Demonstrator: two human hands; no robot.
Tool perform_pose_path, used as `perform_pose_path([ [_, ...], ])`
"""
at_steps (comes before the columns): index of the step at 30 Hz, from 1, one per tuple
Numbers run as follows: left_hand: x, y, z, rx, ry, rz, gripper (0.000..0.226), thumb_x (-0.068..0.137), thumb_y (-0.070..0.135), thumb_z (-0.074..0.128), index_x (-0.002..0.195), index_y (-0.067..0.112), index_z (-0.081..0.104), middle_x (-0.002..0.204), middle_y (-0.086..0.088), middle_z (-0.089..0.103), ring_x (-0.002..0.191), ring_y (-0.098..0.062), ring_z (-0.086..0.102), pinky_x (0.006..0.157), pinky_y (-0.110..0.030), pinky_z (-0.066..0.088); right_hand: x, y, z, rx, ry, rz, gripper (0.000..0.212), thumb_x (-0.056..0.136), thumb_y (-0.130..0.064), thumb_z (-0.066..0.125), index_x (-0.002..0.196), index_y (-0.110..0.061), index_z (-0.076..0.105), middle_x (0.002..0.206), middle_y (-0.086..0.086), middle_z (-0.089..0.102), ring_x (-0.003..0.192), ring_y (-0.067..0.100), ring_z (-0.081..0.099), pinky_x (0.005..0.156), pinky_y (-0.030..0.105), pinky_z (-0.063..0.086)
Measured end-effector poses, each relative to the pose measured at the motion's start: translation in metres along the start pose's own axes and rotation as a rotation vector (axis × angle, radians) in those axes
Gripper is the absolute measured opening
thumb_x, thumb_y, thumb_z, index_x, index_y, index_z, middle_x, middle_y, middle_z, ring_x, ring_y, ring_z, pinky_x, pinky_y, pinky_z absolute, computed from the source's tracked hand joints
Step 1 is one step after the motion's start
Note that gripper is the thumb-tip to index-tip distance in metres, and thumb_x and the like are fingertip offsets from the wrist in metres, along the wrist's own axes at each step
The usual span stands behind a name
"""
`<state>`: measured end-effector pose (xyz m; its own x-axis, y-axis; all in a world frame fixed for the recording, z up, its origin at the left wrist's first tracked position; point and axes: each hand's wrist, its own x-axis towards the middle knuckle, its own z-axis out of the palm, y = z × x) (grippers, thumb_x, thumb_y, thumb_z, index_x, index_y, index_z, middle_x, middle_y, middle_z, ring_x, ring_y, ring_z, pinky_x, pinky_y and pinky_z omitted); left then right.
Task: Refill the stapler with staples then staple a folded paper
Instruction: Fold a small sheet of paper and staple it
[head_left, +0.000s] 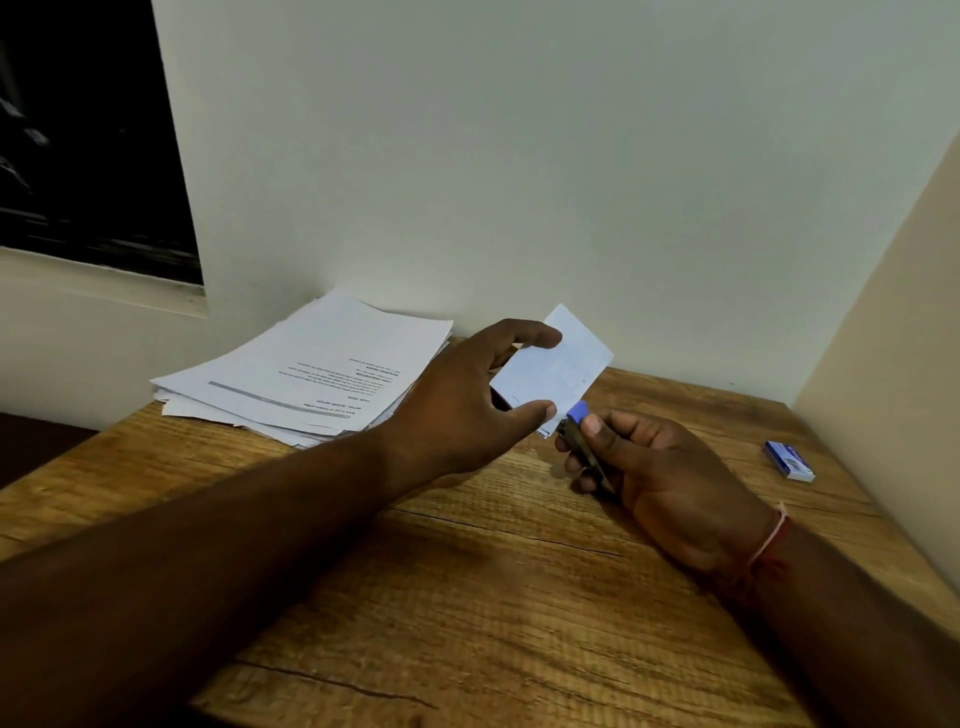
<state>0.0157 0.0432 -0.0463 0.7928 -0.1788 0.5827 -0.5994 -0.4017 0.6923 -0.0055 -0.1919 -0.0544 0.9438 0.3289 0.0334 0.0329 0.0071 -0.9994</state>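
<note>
Two hands are seen over a wooden worktop (467, 597), both near frame centre. The folded paper (558, 371) is held up off the worktop, centre-right of frame, by the left hand (467, 410): thumb pressed on the lower edge, index finger hooked over the upper edge, so that grip is closed on the sheet w/ the other fingers hidden behind it. The paper is tilted, one corner pointing up toward the wall (519, 156).

The stapler (582, 441) is clasped in the right hand (670, 478), just right of and below the paper. Thumb is laid along its top, fingers curled underneath; grip closed round the body. Only the blue-purple front cap and a dark metal strip are visible, the rest covered by the hand. The stapler's nose is set at the paper's lower right corner, approx. touching it; whether the corner sits inside the mouth cannot be told. A red and white thread band (769, 545) is worn on the right wrist.

A small blue staple box (789, 460) lies flat at the right edge of frame, well apart from the hands. A loose stack of printed sheets (311, 374) rests at upper left of the worktop, against the wall. A dark window (88, 130) fills the upper left corner.
</note>
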Motion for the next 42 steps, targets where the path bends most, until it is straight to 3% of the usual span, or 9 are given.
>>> perform_pose_path([
  [6,-0.001,-0.001,0.0,0.03,-0.018,-0.005,0.063,0.089,0.023,0.09,0.142,0.043,0.063,0.139,0.023,0.07,0.12,-0.012,0.075,0.097,-0.042,0.063,0.003,0.001,-0.002,0.085,0.0,0.009,0.047,0.098,-0.033,0.069,0.12,0.008,0.074,0.093,0.02,0.067,0.077,0.024,0.057,0.084,0.039,0.048],
  [10,-0.001,-0.004,0.003,-0.019,-0.026,-0.004,0.061,0.089,0.022,0.092,0.141,0.039,0.065,0.139,0.02,0.071,0.128,-0.004,0.069,0.095,-0.04,0.064,0.001,0.002,-0.003,0.002,-0.013,0.008,0.045,0.096,-0.043,0.078,0.114,-0.002,0.079,0.094,0.02,0.069,0.081,0.027,0.057,0.083,0.045,0.041],
  [15,0.002,-0.012,0.006,-0.102,-0.044,-0.014,0.061,0.09,0.025,0.091,0.142,0.042,0.064,0.149,0.022,0.065,0.142,-0.004,0.062,0.094,-0.045,0.068,0.002,0.002,-0.001,0.02,0.003,-0.034,0.044,0.096,-0.028,0.069,0.119,0.01,0.073,0.089,0.017,0.072,0.071,0.016,0.065,0.074,0.032,0.051],
  [24,-0.001,-0.007,0.01,-0.181,-0.062,-0.058,0.06,0.097,0.024,0.086,0.149,0.04,0.06,0.136,0.011,0.072,0.113,-0.018,0.077,0.085,-0.047,0.071,0.003,0.004,0.001,0.012,0.046,-0.047,0.036,0.096,-0.024,0.072,0.114,0.007,0.075,0.096,0.018,0.075,0.073,0.019,0.065,0.067,0.033,0.048],
  [28,-0.004,0.007,0.013,-0.318,-0.018,-0.212,0.085,0.092,0.041,0.09,0.163,0.037,0.043,0.117,-0.002,0.082,0.098,-0.019,0.084,0.082,-0.041,0.072,0.004,0.008,0.001,-0.025,0.114,-0.049,0.021,0.1,-0.024,0.073,0.104,-0.005,0.082,0.086,0.02,0.073,0.073,0.032,0.056,0.067,0.04,0.046],
  [30,-0.002,0.006,0.012,-0.286,-0.08,-0.229,0.066,0.089,0.038,0.095,0.145,0.021,0.064,0.113,-0.005,0.083,0.093,-0.026,0.084,0.082,-0.051,0.071,0.003,0.007,0.005,-0.095,0.14,-0.078,0.023,0.096,-0.032,0.076,0.103,-0.012,0.084,0.088,0.02,0.076,0.075,0.03,0.062,0.072,0.045,0.05],
  [33,-0.004,0.001,0.011,-0.346,-0.212,-0.223,0.027,0.095,0.028,0.091,0.11,0.008,0.079,0.103,-0.015,0.084,0.104,-0.043,0.079,0.091,-0.061,0.065,0.002,0.005,0.008,-0.273,0.188,-0.134,0.022,0.097,-0.036,0.076,0.102,-0.017,0.085,0.089,0.008,0.082,0.075,0.015,0.073,0.074,0.036,0.057],
  [37,-0.006,-0.002,0.013,-0.43,-0.239,-0.306,0.023,0.098,0.025,0.088,0.112,0.008,0.082,0.108,-0.017,0.085,0.11,-0.044,0.079,0.099,-0.059,0.064,0.004,0.006,0.008,-0.442,0.281,-0.182,0.013,0.103,-0.03,0.075,0.099,-0.021,0.084,0.076,-0.002,0.079,0.064,0.0,0.069,0.058,0.014,0.052],
  [42,-0.005,-0.012,0.019,-0.433,-0.196,-0.345,0.027,0.095,0.029,0.09,0.11,0.007,0.084,0.106,-0.016,0.086,0.106,-0.042,0.081,0.1,-0.059,0.065,0.004,0.007,0.014,-0.418,0.327,-0.189,0.01,0.103,-0.023,0.077,0.096,-0.022,0.085,0.078,0.005,0.08,0.062,0.004,0.068,0.053,0.014,0.053],
])
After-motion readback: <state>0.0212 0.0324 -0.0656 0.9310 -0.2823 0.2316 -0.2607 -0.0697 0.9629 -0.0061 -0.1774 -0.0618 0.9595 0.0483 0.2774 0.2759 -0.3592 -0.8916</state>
